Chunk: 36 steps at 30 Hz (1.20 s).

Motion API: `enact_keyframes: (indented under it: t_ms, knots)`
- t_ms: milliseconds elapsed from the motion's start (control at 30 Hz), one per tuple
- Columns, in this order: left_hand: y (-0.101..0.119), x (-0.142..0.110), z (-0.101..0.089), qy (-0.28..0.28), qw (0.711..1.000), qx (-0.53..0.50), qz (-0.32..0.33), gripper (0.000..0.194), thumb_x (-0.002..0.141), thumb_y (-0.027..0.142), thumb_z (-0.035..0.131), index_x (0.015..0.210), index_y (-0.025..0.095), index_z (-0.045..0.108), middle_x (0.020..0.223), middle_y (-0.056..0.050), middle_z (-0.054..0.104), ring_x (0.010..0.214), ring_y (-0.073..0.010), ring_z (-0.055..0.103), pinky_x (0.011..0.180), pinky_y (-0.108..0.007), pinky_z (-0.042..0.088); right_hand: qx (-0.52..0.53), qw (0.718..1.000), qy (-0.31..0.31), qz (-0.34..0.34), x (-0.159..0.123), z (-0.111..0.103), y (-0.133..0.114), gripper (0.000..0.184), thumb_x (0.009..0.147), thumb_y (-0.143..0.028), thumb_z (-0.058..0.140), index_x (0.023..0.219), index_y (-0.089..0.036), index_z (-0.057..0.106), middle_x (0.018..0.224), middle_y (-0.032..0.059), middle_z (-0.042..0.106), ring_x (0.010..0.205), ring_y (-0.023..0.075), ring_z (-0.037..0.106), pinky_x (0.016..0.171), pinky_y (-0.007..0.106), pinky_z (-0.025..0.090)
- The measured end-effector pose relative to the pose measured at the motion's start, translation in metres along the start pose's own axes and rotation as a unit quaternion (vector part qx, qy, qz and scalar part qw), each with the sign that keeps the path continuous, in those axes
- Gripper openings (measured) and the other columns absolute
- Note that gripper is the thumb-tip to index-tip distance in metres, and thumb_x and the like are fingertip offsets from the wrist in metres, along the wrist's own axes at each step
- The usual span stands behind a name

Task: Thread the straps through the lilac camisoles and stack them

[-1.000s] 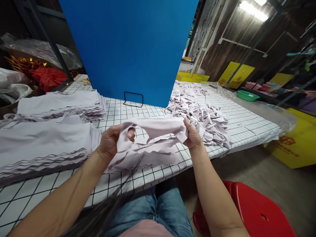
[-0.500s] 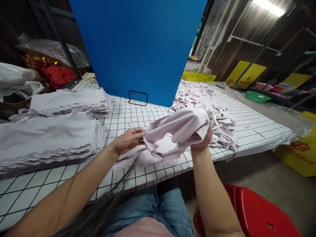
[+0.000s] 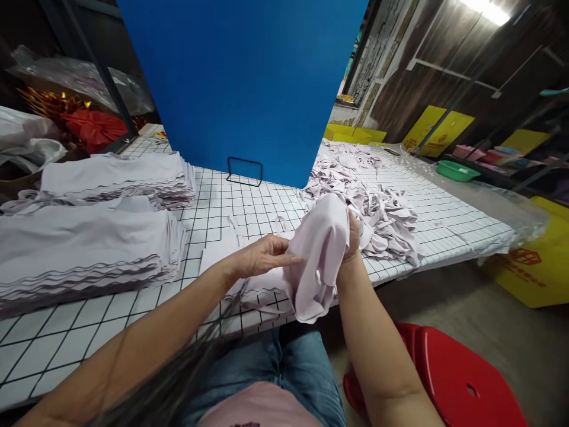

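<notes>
A pale pinkish cloth piece [image 3: 316, 249] hangs bunched between my hands above the near edge of the table, with a small opening low in its folds. My right hand [image 3: 352, 238] grips it from the right, and its fingers are mostly hidden behind the cloth. At the left edge of the cloth, my left hand [image 3: 265, 256] pinches it, thumb in front and fingertips partly covered. Beneath them, another flat cloth piece [image 3: 260, 281] of the same colour lies on the table, its wavy edge toward me.
Two layered cloth stacks, a near one [image 3: 84, 240] and a far one [image 3: 115, 173], sit left on the checked table [image 3: 213, 196]. A blue panel [image 3: 244, 89] stands ahead. Cloth scraps [image 3: 386, 222] are heaped at right. A red stool [image 3: 466, 373] is beside me.
The cloth has been drawn left and turned to hang lower and more upright, its large opening folded nearly closed. My right hand moved left; my left hand shifted right, farther onto the cloth.
</notes>
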State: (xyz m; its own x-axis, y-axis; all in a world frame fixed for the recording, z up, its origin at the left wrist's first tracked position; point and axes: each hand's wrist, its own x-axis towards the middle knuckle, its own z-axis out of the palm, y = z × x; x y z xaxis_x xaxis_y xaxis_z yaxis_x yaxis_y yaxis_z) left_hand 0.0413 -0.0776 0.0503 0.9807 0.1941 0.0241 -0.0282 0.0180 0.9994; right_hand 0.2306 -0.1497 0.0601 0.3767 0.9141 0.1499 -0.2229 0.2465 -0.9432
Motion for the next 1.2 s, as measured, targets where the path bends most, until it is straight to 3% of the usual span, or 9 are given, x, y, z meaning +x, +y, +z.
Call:
enact_keyframes:
  t_ms: [133, 267, 400, 567, 667, 767, 967, 1100, 1200]
  knots:
    - [0.004, -0.006, -0.007, 0.058, 0.987, -0.151, 0.019, 0.025, 0.084, 0.040, 0.069, 0.086, 0.016, 0.074, 0.088, -0.007, 0.072, 0.080, -0.0177, 0.066, 0.079, -0.030, 0.053, -0.082, 0.996, 0.022, -0.023, 0.017, -0.016, 0.001, 0.041, 0.073, -0.064, 0.066, 0.085, -0.025, 0.065, 0.079, 0.0016, 0.063, 0.086, 0.0220, 0.061, 0.076, 0.036, 0.053]
    - [0.014, -0.009, -0.020, 0.191, 0.932, -0.295, 0.092, 0.017, 0.082, 0.029, 0.071, 0.092, 0.015, 0.070, 0.086, -0.004, 0.070, 0.079, -0.0161, 0.066, 0.073, -0.026, 0.053, -0.268, 0.953, 0.098, -0.099, 0.009, -0.021, 0.007, 0.031, 0.077, -0.053, 0.070, 0.082, -0.022, 0.064, 0.086, 0.0010, 0.061, 0.085, 0.0165, 0.055, 0.082, 0.031, 0.046]
    - [0.025, -0.004, -0.023, 0.253, 0.904, -0.322, 0.119, 0.019, 0.087, 0.028, 0.065, 0.101, 0.015, 0.067, 0.091, -0.003, 0.070, 0.088, -0.0173, 0.067, 0.081, -0.028, 0.054, -0.234, 0.972, -0.021, 0.002, -0.019, -0.008, 0.005, 0.047, 0.092, -0.062, 0.044, 0.084, -0.021, 0.065, 0.088, 0.0036, 0.066, 0.086, 0.0170, 0.060, 0.083, 0.033, 0.046]
    - [0.030, 0.001, -0.016, 0.262, 0.903, -0.314, 0.133, 0.027, 0.088, 0.039, 0.063, 0.103, 0.017, 0.065, 0.087, -0.003, 0.071, 0.090, -0.0208, 0.068, 0.081, -0.031, 0.054, -0.177, 0.970, -0.155, 0.057, -0.030, 0.016, 0.010, 0.038, 0.085, -0.056, 0.062, 0.103, -0.023, 0.069, 0.104, 0.0043, 0.069, 0.097, 0.0186, 0.062, 0.085, 0.032, 0.049]
    - [0.027, -0.004, -0.012, 0.196, 0.927, -0.293, 0.131, 0.037, 0.087, 0.045, 0.064, 0.110, 0.016, 0.064, 0.095, -0.005, 0.071, 0.094, -0.0230, 0.067, 0.082, -0.032, 0.053, -0.133, 0.982, -0.130, 0.023, -0.024, 0.023, 0.011, 0.035, 0.082, -0.050, 0.069, 0.102, -0.021, 0.068, 0.099, 0.0037, 0.069, 0.088, 0.0164, 0.062, 0.075, 0.028, 0.051]
    - [0.018, -0.010, -0.005, 0.180, 0.955, -0.232, 0.050, 0.042, 0.082, 0.043, 0.072, 0.112, 0.015, 0.062, 0.100, -0.008, 0.070, 0.091, -0.0210, 0.066, 0.080, -0.032, 0.053, -0.155, 0.986, -0.059, -0.029, -0.019, 0.027, 0.010, 0.033, 0.084, -0.052, 0.065, 0.094, -0.020, 0.063, 0.084, 0.0003, 0.063, 0.073, 0.0117, 0.056, 0.062, 0.023, 0.045]
    - [0.006, -0.008, 0.008, 0.291, 0.953, -0.087, -0.009, 0.034, 0.071, 0.037, 0.080, 0.095, 0.014, 0.069, 0.091, -0.008, 0.071, 0.083, -0.0216, 0.066, 0.072, -0.032, 0.051, -0.162, 0.985, -0.023, -0.062, -0.021, 0.045, 0.016, 0.031, 0.088, -0.051, 0.060, 0.082, -0.022, 0.052, 0.073, -0.0036, 0.051, 0.064, 0.0099, 0.046, 0.057, 0.022, 0.038]
    - [0.008, -0.007, -0.005, 0.350, 0.935, -0.060, -0.007, 0.008, 0.066, 0.015, 0.070, 0.074, 0.013, 0.068, 0.071, -0.004, 0.068, 0.064, -0.0155, 0.059, 0.060, -0.028, 0.047, -0.089, 0.993, -0.036, -0.066, -0.022, 0.049, 0.014, 0.027, 0.087, -0.047, 0.062, 0.083, -0.023, 0.051, 0.077, -0.0029, 0.052, 0.067, 0.0109, 0.049, 0.061, 0.023, 0.041]
    - [0.014, -0.011, -0.019, 0.383, 0.924, -0.024, 0.005, 0.006, 0.064, 0.008, 0.061, 0.062, 0.013, 0.064, 0.064, -0.003, 0.063, 0.058, -0.0115, 0.054, 0.058, -0.025, 0.044, -0.096, 0.990, -0.011, -0.102, -0.022, 0.045, 0.008, 0.024, 0.089, -0.044, 0.061, 0.083, -0.023, 0.050, 0.077, -0.0026, 0.050, 0.068, 0.0110, 0.048, 0.062, 0.024, 0.041]
